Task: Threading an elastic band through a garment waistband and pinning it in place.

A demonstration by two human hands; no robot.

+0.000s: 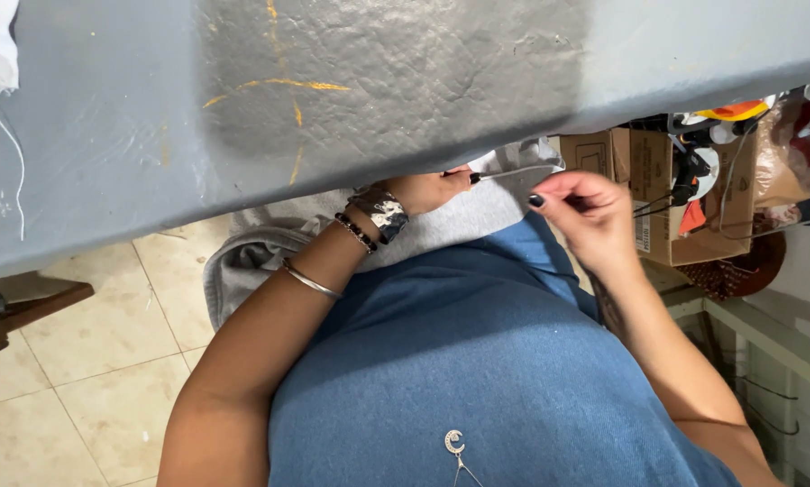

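Hands [427, 189] | you are pinching your left hand's fingers shut on grey cloth [477, 212] lying in your lap below the grey table [333, 81] edge | your right hand [585, 216] is curling fingertips closed on that cloth's edge | cardboard box [653, 189] is sitting beyond.

I see a grey bench [405, 81] with thin orange-yellow lines crossing its darker, wrinkled patch. The cloth [477, 216] under my hands is pale grey, and my top [477, 361] is plain mid blue. My right hand [590, 216] shows black nail polish. My left wrist wears a mottled silver-black cuff [382, 209], dark beads and a silver bangle [310, 280]. Floor tiles [80, 379] are cream; the cardboard boxes [657, 180] are brown.
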